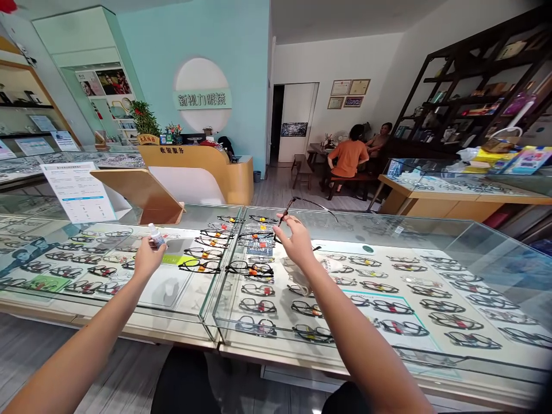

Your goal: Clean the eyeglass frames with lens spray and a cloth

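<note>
Above the right glass case [259, 349], near its back edge, the right hand [296, 240] pinches dark-framed eyeglasses [283, 215], one temple [314, 203] stretching rightward, while the left hand [150, 257] grips a small bottle [157, 238] (upright, slightly tilted) well to their left, over the left case [142, 329].

Bright, soft light is filling the room ahead of my right hand [295, 237], while reflections are streaking the glass counter [414, 230] beneath it — the floor [129, 368] below is lying dimmer. Rightward of my grip, wide-angle distortion is slanting the dark shelves [452, 77] — corners blackening.
</note>
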The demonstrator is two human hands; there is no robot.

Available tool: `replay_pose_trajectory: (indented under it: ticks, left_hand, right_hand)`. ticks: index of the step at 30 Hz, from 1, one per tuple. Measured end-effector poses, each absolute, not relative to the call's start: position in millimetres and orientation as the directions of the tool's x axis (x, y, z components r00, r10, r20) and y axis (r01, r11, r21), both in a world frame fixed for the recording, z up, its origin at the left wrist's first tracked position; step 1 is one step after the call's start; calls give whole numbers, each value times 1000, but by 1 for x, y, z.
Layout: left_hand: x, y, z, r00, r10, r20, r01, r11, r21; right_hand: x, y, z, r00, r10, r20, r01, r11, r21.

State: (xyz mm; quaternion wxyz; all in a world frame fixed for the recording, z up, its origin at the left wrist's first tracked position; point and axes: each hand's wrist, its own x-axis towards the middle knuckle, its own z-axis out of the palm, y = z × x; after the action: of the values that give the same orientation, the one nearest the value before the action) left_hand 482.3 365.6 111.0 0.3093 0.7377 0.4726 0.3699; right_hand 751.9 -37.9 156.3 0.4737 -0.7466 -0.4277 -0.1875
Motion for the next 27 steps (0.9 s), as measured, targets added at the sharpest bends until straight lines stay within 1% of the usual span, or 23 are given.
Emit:
replay_pose_trajectory:
  ticks: [3,6,10,12,14,17,21,24,27]
  left_hand:
    - [487,358,125,267,925,270,426,-364,828]
    - [504,343,147,305,911,280,292,-369,883]
    - [551,300,177,519,804,291,-12,-334,943]
    - [580,269,187,668,688,284,-176,-225,958]
    - [608,238,192,766,585,267,-236,-130,963]
    - [639,201,192,871,437,227,-258,10,966]
    - [656,178,184,939,284,194,-251,179,951]
    - [655,179,175,968,217,129,-194,315,929]
    - [652,185,168,975,199,95,-161,351,923]
  right_hand:
    - [751,-38,158,568,460,683,814,-189,-550]
    - [750,-38,159,560,469,683,818,-180,-547]
    - [750,-38,158,549,485,681,819,-149,-554]
    - [752,-38,156,552,496,670,812,-135,-568]
    - [754,-38,155,553,508,660,807,-129,-577]
    - [756,-39,154,550,522,652,805,-123,-580]
    - [755,-39,154,551,548,629,788,-94,-608]
    - [752,-37,154,553,579,600,757,-48,-651]
    - [749,-36,155,566,604,561,721,-33,-692]
